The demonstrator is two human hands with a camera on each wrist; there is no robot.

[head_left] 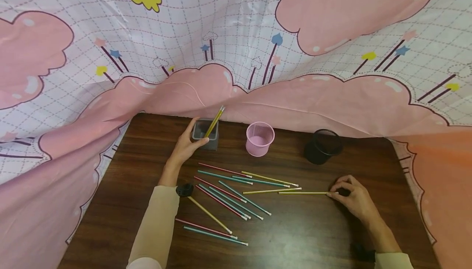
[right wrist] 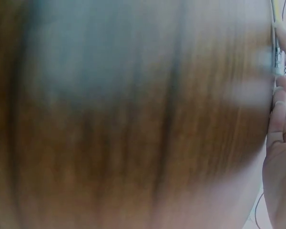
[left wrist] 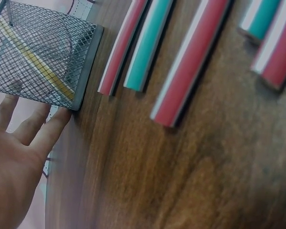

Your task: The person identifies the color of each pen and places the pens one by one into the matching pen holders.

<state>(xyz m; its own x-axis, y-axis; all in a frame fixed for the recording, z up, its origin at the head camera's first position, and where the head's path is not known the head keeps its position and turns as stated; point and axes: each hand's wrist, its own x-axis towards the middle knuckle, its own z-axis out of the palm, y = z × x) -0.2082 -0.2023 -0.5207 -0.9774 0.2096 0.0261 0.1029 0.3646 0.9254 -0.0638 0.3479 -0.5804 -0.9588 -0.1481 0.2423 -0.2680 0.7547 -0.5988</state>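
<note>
At the back left of the table, my left hand [head_left: 184, 145] holds a square grey mesh pencil holder [head_left: 211, 144], thumb at its near rim and fingers along its side. Yellow pencils [head_left: 215, 123] lean inside it, ends up to the right. The left wrist view shows the fingers against the holder's mesh wall [left wrist: 88, 57]. Over on the right, my right hand [head_left: 355, 200] pinches a yellow pencil [head_left: 302, 193] near its eraser end, the pencil lying level and pointing left. In the right wrist view that hand [right wrist: 283, 162] appears only at the edge.
A pink round mesh cup [head_left: 257, 148] and a black round mesh cup [head_left: 315, 154] stand along the back. Several red, teal and yellow pencils [head_left: 225, 195] lie scattered across the middle and left of the wooden table [head_left: 295, 236]. A patterned cloth [head_left: 332, 101] hangs behind.
</note>
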